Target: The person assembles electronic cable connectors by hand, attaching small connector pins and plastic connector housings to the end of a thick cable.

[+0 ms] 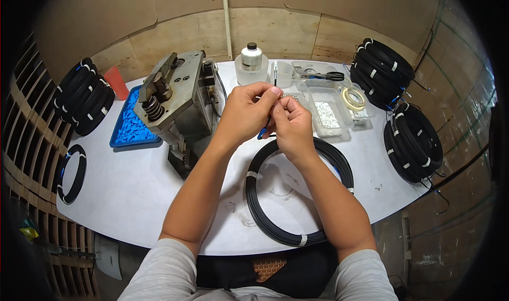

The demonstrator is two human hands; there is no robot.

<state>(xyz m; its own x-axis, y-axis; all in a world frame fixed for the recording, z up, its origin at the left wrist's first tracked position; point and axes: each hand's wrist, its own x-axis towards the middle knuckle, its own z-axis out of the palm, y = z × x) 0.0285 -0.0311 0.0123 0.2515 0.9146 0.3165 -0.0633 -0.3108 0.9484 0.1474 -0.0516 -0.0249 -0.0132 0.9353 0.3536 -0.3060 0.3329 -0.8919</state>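
Observation:
Both my hands are raised over the middle of the white table. Between thumb and fingers my left hand (248, 111) pinches a thin black cable end (275, 81), which points up and has a whitish tip. Close against it, my right hand (292, 129) is closed on the same cable lower down, its fingertips partly hidden. A blue piece (262, 133) shows below the fingers, too small to make out. Under my right forearm lies a large coil of black cable (254, 197), bound with white ties.
A metal press (183, 83) stands left, beside a blue tray (137, 145) of small blue parts. Behind are a white bottle (252, 59), scissors (331, 76), tape rolls (353, 98) and a clear box (343, 118) of white pieces. More cable coils (382, 70) (85, 97) stack at both sides.

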